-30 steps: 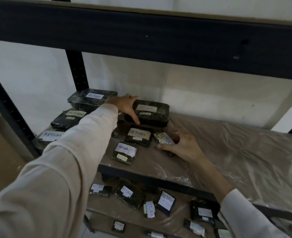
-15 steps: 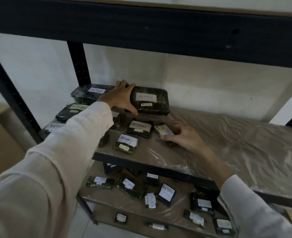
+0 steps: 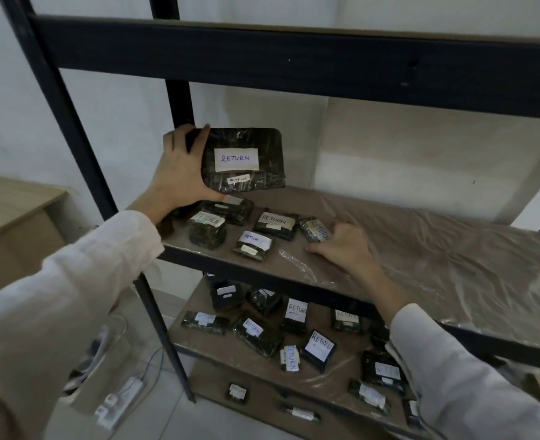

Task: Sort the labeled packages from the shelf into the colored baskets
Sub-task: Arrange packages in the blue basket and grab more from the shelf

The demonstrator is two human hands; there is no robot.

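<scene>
So, left hand (image 3: pixel 179 173): wrapped round the left edge of the big RETURN package (image 3: pixel 246 160), held up clear above the shelf (image 3: pixel 421 249) (label facing the camera)
right hand (image 3: pixel 345 246): fingers curled over a small RETURN package (image 3: pixel 316 230) lying on the shelf

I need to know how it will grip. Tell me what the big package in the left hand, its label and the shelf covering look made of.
Big package: dark contents under glossy clear film, probably plastic wrap; glints and wrinkles show.
Label: matte white paper, seemingly, with handwritten ink.
Shelf covering: thin clear plastic sheet, creased and shiny.
</scene>
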